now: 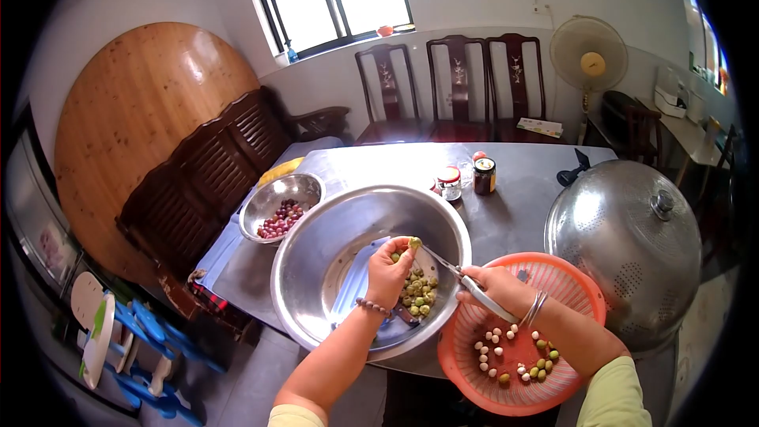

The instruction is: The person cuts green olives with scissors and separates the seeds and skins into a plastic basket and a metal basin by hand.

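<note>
My left hand (391, 271) is closed, pinching a small round green nut (414, 243) between thumb and fingertips above the large steel basin (294, 269). In my right hand (500, 291) is a pair of scissors (477, 292), its blades pointing at that nut; whether they touch it I cannot tell. Inside the basin lie several more green nuts (417, 294) and a blue board or tray (353, 289), partly hidden by my left arm. Under my right forearm, an orange plastic basket (466, 383) holds white kernels (484, 358) and some green nuts (540, 370).
Behind the big basin stands a smaller steel bowl (257, 204) of red grape-like fruit (283, 217). Two jars (485, 177) sit farther back on the grey table (510, 217). A large perforated steel lid (609, 229) is at the right. Chairs (458, 87) and a bench (213, 158) line the walls.
</note>
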A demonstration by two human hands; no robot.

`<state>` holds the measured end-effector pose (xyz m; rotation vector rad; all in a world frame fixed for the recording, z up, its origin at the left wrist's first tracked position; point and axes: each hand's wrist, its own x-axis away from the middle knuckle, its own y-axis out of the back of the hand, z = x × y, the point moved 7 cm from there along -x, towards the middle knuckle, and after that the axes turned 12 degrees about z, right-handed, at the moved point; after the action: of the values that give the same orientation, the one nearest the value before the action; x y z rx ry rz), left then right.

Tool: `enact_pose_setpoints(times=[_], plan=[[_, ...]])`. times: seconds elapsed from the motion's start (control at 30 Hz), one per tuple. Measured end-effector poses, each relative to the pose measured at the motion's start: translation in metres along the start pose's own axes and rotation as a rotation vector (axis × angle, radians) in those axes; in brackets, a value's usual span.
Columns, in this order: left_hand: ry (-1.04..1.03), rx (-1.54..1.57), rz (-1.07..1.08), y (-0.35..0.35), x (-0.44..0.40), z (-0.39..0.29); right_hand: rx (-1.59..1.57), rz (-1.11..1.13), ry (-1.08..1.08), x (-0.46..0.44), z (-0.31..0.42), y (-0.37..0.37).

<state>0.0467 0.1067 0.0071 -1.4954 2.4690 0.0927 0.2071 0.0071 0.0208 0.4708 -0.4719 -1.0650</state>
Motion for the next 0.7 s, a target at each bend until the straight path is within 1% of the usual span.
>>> enact_pose_setpoints(times=[0.03, 0.1, 0.3, 0.43, 0.63, 0.7], plan=[[0.0, 0.002, 0.001, 0.0, -0.001, 0.002, 0.001, -0.001, -0.002, 0.001, 0.003, 0.0], [-0.026, -0.019, 0.006, 0.0, -0.002, 0.002, 0.174, -0.09, 0.007, 0.005, 0.011, 0.006], [-0.019, 0.092, 0.02, 0.003, 0.0, 0.0, 0.292, -0.123, 0.026, 0.001, 0.005, 0.004], [-0.032, 0.135, 0.012, -0.001, 0.001, -0.005, 0.309, -0.123, 0.055, 0.001, 0.003, 0.006], [0.005, 0.17, 0.092, -0.005, 0.0, -0.003, 0.287, -0.079, 0.013, -0.001, 0.0, 0.006], [-0.026, 0.21, 0.066, -0.006, 0.001, -0.005, 0.174, -0.016, 0.047, -0.002, -0.004, 0.002]])
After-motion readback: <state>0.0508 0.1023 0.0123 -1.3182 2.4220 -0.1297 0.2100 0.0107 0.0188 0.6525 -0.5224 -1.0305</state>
